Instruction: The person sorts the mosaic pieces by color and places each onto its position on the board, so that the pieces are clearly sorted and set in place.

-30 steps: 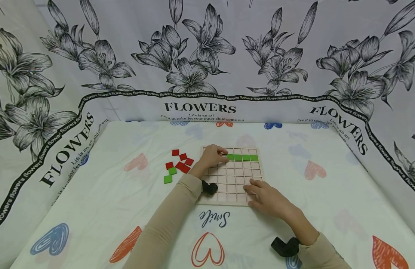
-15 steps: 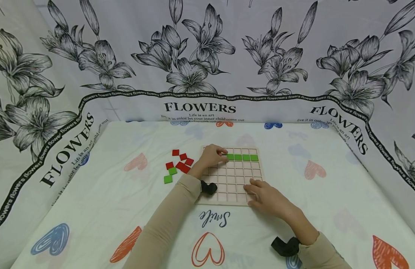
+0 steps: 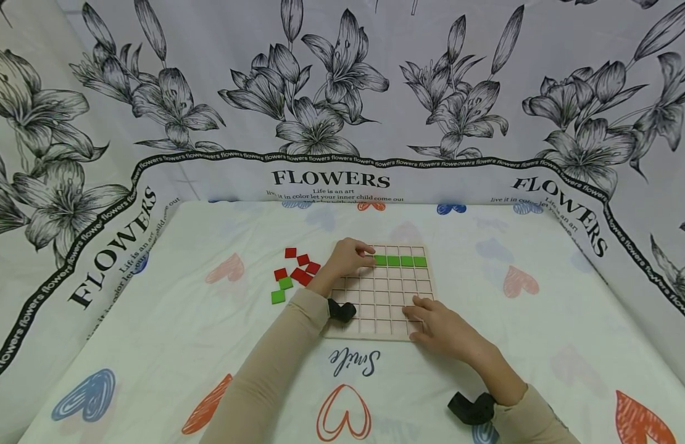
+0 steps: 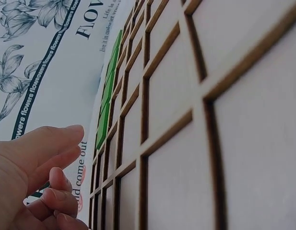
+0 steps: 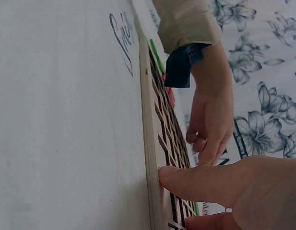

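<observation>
Near the middle of the head view, a pale gridded board (image 3: pixel 382 298) lies flat, with four green tiles (image 3: pixel 394 261) side by side in a row near its far edge. Just left of that row, at the board's upper left, the left hand (image 3: pixel 347 256) reaches over the grid, its bent fingers (image 4: pixel 66 136) drawn narrowly together; whether they pinch anything I cannot tell. At the board's lower right corner the right hand (image 3: pixel 445 330) rests with relaxed, slightly spread fingers, and in the right wrist view one fingertip touches the board's rim. Beside the left forearm, left of the board, red tiles (image 3: pixel 303 259) are loosely scattered, with two loose green pieces (image 3: pixel 278 297) below them, touching or nearly touching at their corners. All of this sits on a desk (image 3: pixel 470 271) covered by a white cloth printed with blue, red and pink hearts, the word "Smile" appearing upside down below the board. Beige sleeves (image 3: pixel 281 351) enter from the bottom of the frame, a black device (image 3: pixel 341 310) at the left wrist and another at the right. Across the top and both sides hangs a white curtain (image 3: pixel 365 132) with black line-drawn lilies and the word "FLOWERS".
</observation>
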`<state>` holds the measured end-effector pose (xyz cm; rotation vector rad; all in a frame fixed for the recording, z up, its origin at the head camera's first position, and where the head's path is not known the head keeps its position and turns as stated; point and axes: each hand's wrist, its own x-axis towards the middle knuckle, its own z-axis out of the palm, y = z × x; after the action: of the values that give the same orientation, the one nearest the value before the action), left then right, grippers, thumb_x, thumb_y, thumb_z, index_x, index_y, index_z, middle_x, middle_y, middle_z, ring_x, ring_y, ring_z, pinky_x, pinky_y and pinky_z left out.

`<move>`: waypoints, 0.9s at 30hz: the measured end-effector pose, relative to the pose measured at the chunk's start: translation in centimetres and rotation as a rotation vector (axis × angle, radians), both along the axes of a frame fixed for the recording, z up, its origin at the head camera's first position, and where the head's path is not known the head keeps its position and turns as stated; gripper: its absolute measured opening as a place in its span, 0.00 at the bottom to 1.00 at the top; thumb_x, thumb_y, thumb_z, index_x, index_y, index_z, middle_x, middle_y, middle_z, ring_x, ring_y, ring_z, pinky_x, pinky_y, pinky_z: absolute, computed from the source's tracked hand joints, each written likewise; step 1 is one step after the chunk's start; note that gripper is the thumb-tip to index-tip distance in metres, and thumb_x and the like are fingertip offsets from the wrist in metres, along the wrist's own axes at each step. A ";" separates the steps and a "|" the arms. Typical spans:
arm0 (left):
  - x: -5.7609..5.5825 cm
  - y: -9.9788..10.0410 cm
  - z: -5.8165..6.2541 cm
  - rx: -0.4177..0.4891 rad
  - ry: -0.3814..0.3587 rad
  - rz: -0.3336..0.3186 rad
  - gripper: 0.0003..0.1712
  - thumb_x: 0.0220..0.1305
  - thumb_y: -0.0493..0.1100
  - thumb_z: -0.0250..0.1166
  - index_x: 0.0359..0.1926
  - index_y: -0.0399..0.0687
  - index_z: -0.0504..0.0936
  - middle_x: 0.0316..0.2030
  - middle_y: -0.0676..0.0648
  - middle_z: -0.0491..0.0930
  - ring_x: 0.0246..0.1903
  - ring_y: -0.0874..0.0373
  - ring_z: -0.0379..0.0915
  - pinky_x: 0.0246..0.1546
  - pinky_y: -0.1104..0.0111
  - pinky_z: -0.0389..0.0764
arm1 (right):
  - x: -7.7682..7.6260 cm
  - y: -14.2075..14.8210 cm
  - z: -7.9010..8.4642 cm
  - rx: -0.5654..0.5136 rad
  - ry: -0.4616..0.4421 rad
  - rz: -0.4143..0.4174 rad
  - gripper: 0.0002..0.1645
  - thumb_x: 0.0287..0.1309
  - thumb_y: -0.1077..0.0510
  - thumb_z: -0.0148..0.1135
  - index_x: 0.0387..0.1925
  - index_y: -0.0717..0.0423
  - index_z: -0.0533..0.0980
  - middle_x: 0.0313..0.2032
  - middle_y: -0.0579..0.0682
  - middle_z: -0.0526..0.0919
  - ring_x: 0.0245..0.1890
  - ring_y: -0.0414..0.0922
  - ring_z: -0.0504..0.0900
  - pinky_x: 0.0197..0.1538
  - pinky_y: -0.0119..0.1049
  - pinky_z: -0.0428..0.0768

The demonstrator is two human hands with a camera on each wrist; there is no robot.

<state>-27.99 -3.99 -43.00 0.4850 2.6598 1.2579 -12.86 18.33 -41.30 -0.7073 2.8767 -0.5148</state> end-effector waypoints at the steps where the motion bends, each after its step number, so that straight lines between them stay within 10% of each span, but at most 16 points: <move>1: 0.0 0.0 0.0 0.003 0.000 -0.001 0.13 0.58 0.40 0.68 0.44 0.41 0.87 0.23 0.52 0.73 0.22 0.62 0.61 0.27 0.75 0.64 | 0.0 0.0 0.0 0.000 -0.001 -0.001 0.28 0.56 0.55 0.67 0.58 0.57 0.75 0.62 0.66 0.72 0.62 0.64 0.73 0.58 0.57 0.75; 27: 1.8 -2.1 0.5 -0.050 0.037 -0.017 0.11 0.60 0.41 0.67 0.43 0.41 0.87 0.24 0.51 0.70 0.29 0.59 0.64 0.32 0.72 0.65 | 0.0 0.0 0.0 0.012 0.005 0.002 0.28 0.56 0.55 0.67 0.59 0.57 0.75 0.62 0.66 0.73 0.62 0.64 0.73 0.59 0.57 0.74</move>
<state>-26.18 -6.10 -42.53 0.5277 2.7041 1.1866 -12.84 18.37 -41.33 -0.7113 2.8806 -0.4959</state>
